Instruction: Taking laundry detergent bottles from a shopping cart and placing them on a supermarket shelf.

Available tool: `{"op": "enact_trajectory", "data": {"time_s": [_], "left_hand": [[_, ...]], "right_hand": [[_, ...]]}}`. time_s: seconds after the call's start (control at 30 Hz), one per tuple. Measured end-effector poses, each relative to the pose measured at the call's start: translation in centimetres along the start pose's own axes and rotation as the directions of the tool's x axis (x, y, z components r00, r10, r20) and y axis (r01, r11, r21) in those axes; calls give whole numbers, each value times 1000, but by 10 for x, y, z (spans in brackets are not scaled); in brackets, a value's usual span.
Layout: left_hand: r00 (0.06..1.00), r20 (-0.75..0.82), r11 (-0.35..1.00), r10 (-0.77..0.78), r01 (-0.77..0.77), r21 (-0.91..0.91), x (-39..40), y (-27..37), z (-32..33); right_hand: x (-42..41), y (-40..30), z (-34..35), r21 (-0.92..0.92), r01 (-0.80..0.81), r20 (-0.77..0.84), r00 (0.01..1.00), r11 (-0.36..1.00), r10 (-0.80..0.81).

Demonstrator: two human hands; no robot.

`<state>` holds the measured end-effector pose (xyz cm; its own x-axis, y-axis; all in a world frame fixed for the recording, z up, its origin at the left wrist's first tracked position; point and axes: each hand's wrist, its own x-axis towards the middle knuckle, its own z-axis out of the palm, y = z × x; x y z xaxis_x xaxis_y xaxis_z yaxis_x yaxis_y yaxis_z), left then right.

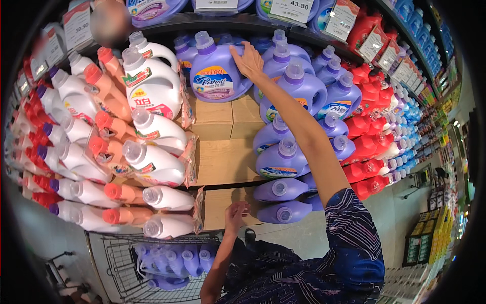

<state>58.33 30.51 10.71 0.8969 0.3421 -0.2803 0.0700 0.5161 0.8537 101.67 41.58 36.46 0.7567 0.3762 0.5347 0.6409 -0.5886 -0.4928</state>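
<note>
My right hand (250, 60) reaches to the back of the shelf, its thumb and fingers around the handle of a purple laundry detergent bottle (212, 72). That bottle stands upright on a cardboard box (212, 114). Its clear cap is on, and an orange and blue label faces me. Low in front, my left hand (237, 216) hovers near the lowest cardboard-topped step (216, 201), fingers loosely curled around nothing. More purple bottles (295, 81) stand in rows to the right of the bare cardboard strip. White detergent bottles (152, 87) line its left side.
A wire shopping cart (121, 281) below holds several purple bottles (174, 260), some in clear plastic. Red bottles (372, 133) stand farther right, coral-capped bottles (106, 91) at left. A shelf edge (228, 19) with price tags crosses above. Stacked boxes (421, 235) stand on the floor at right.
</note>
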Motion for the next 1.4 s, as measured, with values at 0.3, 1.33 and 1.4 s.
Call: {"op": "enact_trajectory", "data": {"time_s": [0.3, 1.33, 1.4], "left_hand": [[981, -176, 993, -84, 97, 65, -59, -32, -3], [904, -422, 971, -71, 159, 178, -164, -141, -93], [848, -509, 971, -149, 222, 87, -193, -162, -98]], "right_hand": [[-22, -24, -16, -141, 170, 228, 964, 975, -135], [-100, -68, -135, 64, 743, 694, 447, 666, -565], [-190, -91, -200, 299, 596, 766, 316, 745, -560]]}}
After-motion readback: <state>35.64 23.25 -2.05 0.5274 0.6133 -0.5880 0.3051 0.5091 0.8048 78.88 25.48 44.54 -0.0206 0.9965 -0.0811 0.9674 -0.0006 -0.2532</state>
